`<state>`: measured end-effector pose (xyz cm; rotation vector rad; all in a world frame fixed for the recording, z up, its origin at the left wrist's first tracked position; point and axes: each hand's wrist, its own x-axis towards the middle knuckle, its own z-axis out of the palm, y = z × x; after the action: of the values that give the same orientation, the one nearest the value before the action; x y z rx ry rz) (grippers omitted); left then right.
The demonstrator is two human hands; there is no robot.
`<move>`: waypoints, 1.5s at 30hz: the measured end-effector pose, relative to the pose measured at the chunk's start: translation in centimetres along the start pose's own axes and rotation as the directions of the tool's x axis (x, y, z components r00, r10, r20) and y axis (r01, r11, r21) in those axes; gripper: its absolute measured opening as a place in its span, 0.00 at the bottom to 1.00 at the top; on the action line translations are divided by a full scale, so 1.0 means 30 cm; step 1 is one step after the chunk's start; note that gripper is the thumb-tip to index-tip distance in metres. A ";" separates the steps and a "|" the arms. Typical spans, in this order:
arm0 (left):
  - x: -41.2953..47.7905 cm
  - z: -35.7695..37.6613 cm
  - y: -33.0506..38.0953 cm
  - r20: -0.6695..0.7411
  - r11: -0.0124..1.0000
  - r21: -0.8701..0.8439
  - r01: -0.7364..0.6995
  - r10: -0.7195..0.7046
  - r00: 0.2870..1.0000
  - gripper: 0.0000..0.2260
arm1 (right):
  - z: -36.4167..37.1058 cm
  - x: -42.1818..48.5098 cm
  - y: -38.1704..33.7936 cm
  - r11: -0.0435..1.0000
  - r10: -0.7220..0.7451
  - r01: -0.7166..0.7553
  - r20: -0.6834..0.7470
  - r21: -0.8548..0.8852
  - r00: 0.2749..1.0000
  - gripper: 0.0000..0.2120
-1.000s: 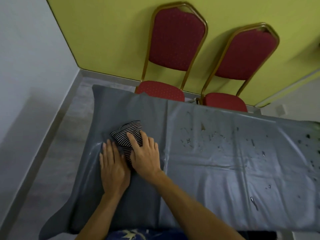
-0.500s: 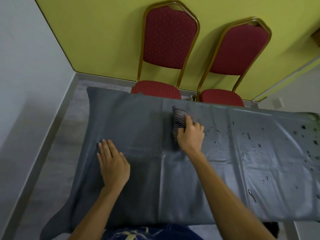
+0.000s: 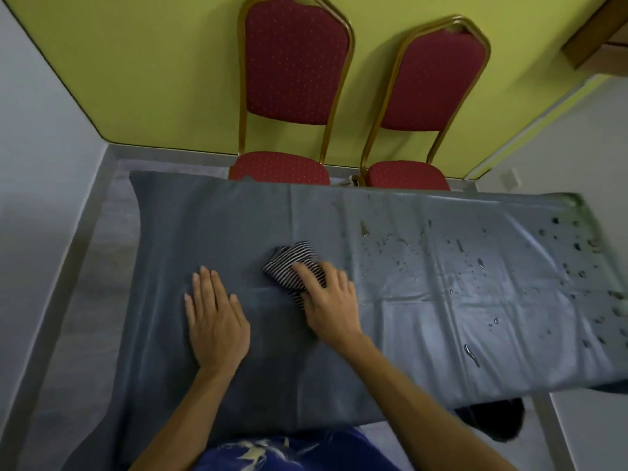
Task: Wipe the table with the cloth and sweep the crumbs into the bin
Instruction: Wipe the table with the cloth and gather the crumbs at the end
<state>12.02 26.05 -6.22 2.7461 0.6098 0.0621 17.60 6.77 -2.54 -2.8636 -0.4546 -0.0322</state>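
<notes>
Here I have the right hand (image 3: 331, 302) pressed down on the cloth (image 3: 294, 266), a bunched rag with fine black and white stripes. The fingers (image 3: 307, 275) lie spread over its near half and pin it to the table (image 3: 424, 338); they press rather than curl, so I would call it a flat hold from above, not a fist. The far part of the cloth sticks out beyond the fingertips, and one narrow striped end shows beside the thumb.

My left hand (image 3: 214, 317) lies just to the left of the right one, palm down and flat, fingers straight and close together, holding nothing. It rests on the grey cover (image 3: 190, 226) that drapes the table, and a small gap of bare cover separates it from the cloth.

To the right of the right hand the cover is shiny and marked with scattered drops and dark specks (image 3: 574, 246), thickest toward the far right end, with one long streak (image 3: 471, 355) nearer my side. To the left of the left hand the cover looks dull and unmarked, and its edge hangs down toward the floor.

Beyond both hands, past the far edge of the table, two red padded chairs (image 3: 295, 66) with gold frames stand against a yellow-green wall. Below my forearms I see a piece of blue patterned clothing (image 3: 292, 453).
</notes>
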 end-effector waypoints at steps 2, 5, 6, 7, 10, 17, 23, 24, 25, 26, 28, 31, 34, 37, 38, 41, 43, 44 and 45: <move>-0.001 0.002 -0.001 -0.003 1.000 -0.010 0.002 -0.002 1.000 0.26 | -0.023 0.016 0.148 0.988 0.152 -0.153 -0.048 -0.022 0.987 0.30; 0.000 -0.001 0.002 -0.009 1.000 -0.014 0.007 -0.008 1.000 0.26 | -0.086 0.064 0.320 0.883 0.453 -0.442 -0.047 0.157 0.890 0.27; 0.000 -0.003 0.004 -0.011 1.000 -0.010 0.012 -0.012 1.000 0.26 | -0.111 0.082 0.346 0.810 0.551 -0.524 -0.035 0.261 0.834 0.27; -0.002 -0.006 0.005 -0.011 1.000 -0.003 0.012 -0.013 1.000 0.26 | -0.130 0.094 0.351 0.747 0.615 -0.571 -0.028 0.340 0.788 0.27; -0.008 -0.004 0.003 -0.015 1.000 0.014 -0.002 0.003 1.000 0.26 | -0.150 0.075 0.218 0.762 0.558 -0.474 -0.077 0.441 0.826 0.27; -0.012 0.002 -0.021 -0.006 0.997 -0.016 -0.070 0.070 0.998 0.32 | 0.032 -0.171 -0.250 0.959 0.032 -0.031 0.003 0.281 0.999 0.29; -0.010 0.006 -0.014 -0.037 0.999 -0.035 -0.039 0.037 0.999 0.26 | -0.022 -0.139 0.104 0.977 0.166 -0.151 -0.087 0.153 0.982 0.28; -0.010 0.007 -0.015 -0.043 0.999 -0.035 -0.040 0.039 0.998 0.26 | -0.046 -0.136 0.194 0.962 0.255 -0.241 -0.106 0.126 0.961 0.27; -0.009 0.008 -0.017 -0.047 0.999 -0.034 -0.041 0.039 0.998 0.26 | -0.073 -0.134 0.283 0.924 0.377 -0.364 -0.115 0.120 0.919 0.27; -0.009 0.007 -0.018 -0.048 0.999 -0.034 -0.039 0.037 0.998 0.26 | -0.104 -0.131 0.358 0.850 0.523 -0.507 -0.112 0.142 0.845 0.27; -0.011 0.006 -0.014 -0.051 0.999 -0.035 -0.033 0.032 0.998 0.26 | -0.169 -0.122 0.467 0.666 0.735 -0.694 -0.085 0.273 0.673 0.28; -0.011 0.011 -0.005 -0.037 0.999 -0.031 -0.033 0.032 0.999 0.26 | -0.223 -0.113 0.455 0.609 0.757 -0.657 -0.078 0.445 0.648 0.30; -0.001 0.008 -0.002 -0.008 1.000 -0.024 -0.013 0.013 1.000 0.26 | -0.229 -0.100 0.291 0.671 0.654 -0.506 -0.109 0.543 0.749 0.27; 0.032 -0.015 0.077 0.020 0.992 -0.093 0.090 -0.088 0.996 0.26 | -0.172 -0.095 0.101 0.854 0.397 -0.278 -0.204 0.441 0.895 0.27; 0.043 -0.020 0.128 0.011 0.989 -0.117 0.093 -0.092 0.996 0.26 | -0.139 -0.093 0.047 0.904 0.311 -0.226 -0.195 0.364 0.930 0.27; 0.033 0.000 0.256 0.047 0.988 -0.151 0.035 -0.028 0.998 0.26 | -0.026 -0.115 -0.060 0.977 0.131 -0.123 -0.035 0.176 0.991 0.28; 0.013 0.033 0.263 0.053 0.982 -0.179 0.051 -0.042 0.998 0.25 | 0.013 -0.132 -0.061 0.990 0.086 -0.089 0.029 0.110 0.996 0.30; 0.005 0.046 0.247 0.041 0.984 -0.172 0.043 -0.037 0.999 0.24 | 0.015 -0.126 -0.039 0.992 0.071 -0.074 0.029 0.101 0.997 0.30; -0.002 0.058 0.227 0.021 0.991 -0.136 0.014 -0.011 1.000 0.25 | 0.006 -0.113 -0.009 0.994 0.052 -0.054 0.021 0.093 0.998 0.30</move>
<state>14.92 19.69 -5.66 2.6081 0.5942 0.0697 14.30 6.05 -2.85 -2.7845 -0.3734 0.0247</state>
